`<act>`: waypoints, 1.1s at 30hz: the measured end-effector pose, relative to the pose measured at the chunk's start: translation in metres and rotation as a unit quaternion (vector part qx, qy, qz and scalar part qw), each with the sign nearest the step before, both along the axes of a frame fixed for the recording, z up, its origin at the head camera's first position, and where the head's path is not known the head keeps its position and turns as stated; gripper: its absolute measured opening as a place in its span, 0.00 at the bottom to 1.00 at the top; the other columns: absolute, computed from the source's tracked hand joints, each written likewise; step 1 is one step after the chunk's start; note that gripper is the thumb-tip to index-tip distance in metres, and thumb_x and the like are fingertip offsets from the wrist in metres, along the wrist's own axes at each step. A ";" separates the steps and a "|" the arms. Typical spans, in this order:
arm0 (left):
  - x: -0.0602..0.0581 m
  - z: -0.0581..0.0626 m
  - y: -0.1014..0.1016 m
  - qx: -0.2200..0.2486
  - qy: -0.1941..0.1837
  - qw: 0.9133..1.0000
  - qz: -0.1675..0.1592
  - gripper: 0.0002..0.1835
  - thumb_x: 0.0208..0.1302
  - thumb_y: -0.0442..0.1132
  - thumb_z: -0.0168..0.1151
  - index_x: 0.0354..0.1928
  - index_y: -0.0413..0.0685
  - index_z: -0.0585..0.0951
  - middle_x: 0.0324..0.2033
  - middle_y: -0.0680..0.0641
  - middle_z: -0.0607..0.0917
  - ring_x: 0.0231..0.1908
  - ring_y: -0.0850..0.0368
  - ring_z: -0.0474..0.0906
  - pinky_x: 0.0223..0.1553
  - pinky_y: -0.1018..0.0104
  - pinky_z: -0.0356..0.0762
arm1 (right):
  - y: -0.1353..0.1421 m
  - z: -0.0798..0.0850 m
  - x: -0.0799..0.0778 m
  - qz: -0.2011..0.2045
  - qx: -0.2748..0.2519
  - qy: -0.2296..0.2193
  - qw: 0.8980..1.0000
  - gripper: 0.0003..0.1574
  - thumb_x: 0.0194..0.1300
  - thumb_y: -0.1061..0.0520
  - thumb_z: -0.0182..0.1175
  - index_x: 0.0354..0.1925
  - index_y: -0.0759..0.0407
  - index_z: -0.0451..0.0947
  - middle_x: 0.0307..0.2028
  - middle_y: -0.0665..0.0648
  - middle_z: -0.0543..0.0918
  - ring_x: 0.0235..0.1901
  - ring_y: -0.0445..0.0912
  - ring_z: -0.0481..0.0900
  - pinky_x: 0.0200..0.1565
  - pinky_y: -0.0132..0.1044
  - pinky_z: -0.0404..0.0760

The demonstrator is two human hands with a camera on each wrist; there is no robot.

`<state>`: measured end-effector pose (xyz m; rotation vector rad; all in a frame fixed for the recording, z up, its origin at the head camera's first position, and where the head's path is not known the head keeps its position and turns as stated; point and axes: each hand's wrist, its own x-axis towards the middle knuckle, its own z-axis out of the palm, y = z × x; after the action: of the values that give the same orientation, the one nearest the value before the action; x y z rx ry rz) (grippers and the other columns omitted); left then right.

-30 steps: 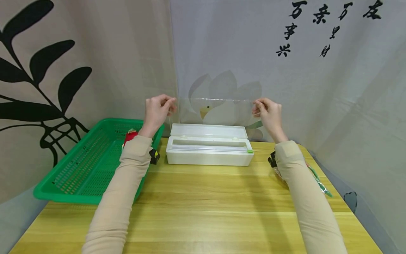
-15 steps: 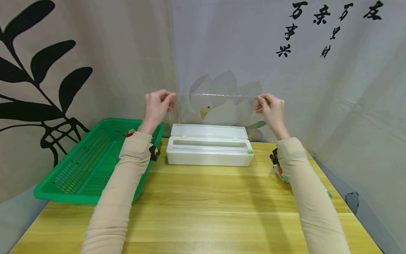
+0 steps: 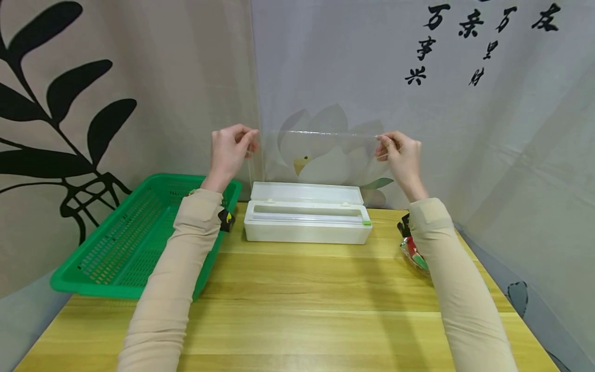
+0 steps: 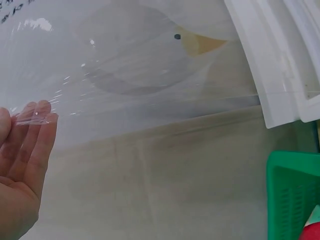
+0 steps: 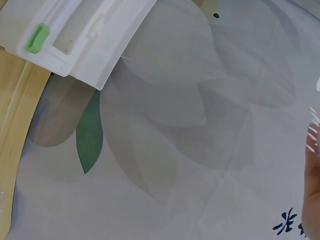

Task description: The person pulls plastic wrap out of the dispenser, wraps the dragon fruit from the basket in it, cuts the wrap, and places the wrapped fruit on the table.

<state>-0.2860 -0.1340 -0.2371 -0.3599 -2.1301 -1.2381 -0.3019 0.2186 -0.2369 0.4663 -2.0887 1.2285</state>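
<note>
A clear sheet of plastic wrap (image 3: 321,150) stretches upward from a white wrap dispenser box (image 3: 307,232), whose lid (image 3: 307,194) stands raised at the back. My left hand (image 3: 231,149) pinches the sheet's upper left corner between thumb and fingers; the left wrist view shows the film gathered at the fingertips (image 4: 45,106). At the upper right corner my right hand (image 3: 401,157) pinches the film too. Only a sliver of that hand shows in the right wrist view. A small green slider (image 5: 37,38) sits on the box's right end.
A green plastic basket (image 3: 102,289) stands on the left of the wooden table (image 3: 297,310), partly behind my left arm. A red and green item in clear packaging (image 3: 415,254) lies under my right forearm. A curtain printed with plants and characters hangs behind.
Both hands have risen, drawing more film up out of the box. My right hand has also shifted slightly to the right. The box and basket have stayed in place.
</note>
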 end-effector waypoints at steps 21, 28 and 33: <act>0.007 0.018 0.002 0.003 0.020 1.000 0.009 0.15 0.65 0.44 0.58 0.35 0.37 0.85 0.28 0.36 0.87 0.22 0.58 0.82 0.24 0.83 0.76 | -0.002 0.019 0.005 -0.017 -0.005 0.026 1.000 0.17 0.68 0.57 0.54 0.40 0.72 0.81 0.23 0.54 0.81 0.20 0.31 0.78 0.28 0.22 0.81; 0.011 0.025 0.003 0.006 0.027 1.000 0.010 0.15 0.65 0.44 0.59 0.35 0.37 0.85 0.28 0.36 0.87 0.19 0.70 0.77 0.24 0.82 0.77 | -0.003 0.026 0.006 -0.013 -0.017 0.031 0.999 0.17 0.67 0.58 0.55 0.39 0.73 0.80 0.20 0.40 0.77 0.20 0.30 0.78 0.27 0.21 0.80; 0.013 0.029 0.003 0.011 0.032 0.999 0.007 0.15 0.65 0.43 0.59 0.36 0.36 0.85 0.28 0.36 0.87 0.19 0.72 0.76 0.24 0.82 0.77 | -0.003 0.031 0.007 -0.008 -0.033 0.032 0.999 0.16 0.67 0.59 0.56 0.39 0.74 0.80 0.19 0.40 0.78 0.19 0.30 0.78 0.26 0.22 0.80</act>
<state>-0.2725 -0.1309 -0.2081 -0.3706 -2.0588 -1.2262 -0.2953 0.2158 -0.2063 0.4528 -1.9886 1.2531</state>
